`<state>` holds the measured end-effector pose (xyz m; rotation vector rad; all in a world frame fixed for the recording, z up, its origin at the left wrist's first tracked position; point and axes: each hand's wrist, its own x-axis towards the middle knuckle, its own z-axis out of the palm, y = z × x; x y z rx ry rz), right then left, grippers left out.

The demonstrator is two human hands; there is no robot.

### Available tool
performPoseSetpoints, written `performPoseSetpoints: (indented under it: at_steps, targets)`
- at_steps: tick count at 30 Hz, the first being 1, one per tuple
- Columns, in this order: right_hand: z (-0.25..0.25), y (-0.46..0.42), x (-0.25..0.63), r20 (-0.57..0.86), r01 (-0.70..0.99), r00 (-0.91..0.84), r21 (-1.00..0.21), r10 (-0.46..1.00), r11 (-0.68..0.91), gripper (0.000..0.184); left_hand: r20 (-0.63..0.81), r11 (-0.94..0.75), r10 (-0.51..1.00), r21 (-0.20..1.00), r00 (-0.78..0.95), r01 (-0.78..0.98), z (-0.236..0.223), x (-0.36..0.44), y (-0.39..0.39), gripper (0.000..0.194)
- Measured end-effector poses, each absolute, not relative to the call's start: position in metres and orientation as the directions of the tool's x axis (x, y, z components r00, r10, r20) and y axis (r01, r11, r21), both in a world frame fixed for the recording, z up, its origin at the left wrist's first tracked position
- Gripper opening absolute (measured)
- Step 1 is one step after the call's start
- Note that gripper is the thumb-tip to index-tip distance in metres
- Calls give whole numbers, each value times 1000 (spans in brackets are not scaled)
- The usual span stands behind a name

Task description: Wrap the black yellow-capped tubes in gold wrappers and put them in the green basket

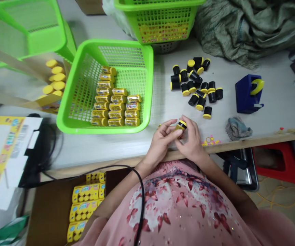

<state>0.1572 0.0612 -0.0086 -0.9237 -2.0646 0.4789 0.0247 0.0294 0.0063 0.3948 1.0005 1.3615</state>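
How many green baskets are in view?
3 green baskets: one mid-frame holding wrapped tubes, one behind it at top, one at upper left. Others could be hidden.

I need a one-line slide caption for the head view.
Left hand and right hand hold a black-and-yellow tube beside a green basket.

I'm working with both hands drawn together just past the table's front edge [239,143], my left hand [160,145] curling its fingers [168,123] inward while my right hand [191,140] is cupping toward it. My left forearm [122,194] and right forearm [221,181] are angling inward, wrists passing over that edge.
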Motion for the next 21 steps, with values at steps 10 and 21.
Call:
performPoseSetpoints:
  at_steps: [10, 21]
  targets:
    - [-2, 57, 163, 565, 343, -426, -621, 706, 704, 70, -443, 444, 873, 548, 204, -709, 8, 19, 25, 20]
    - [-5, 58, 167, 594, 333, -458, -574, 661, 748, 70, -436, 345, 900, 690, 17, -637, 14, 22, 28, 24]
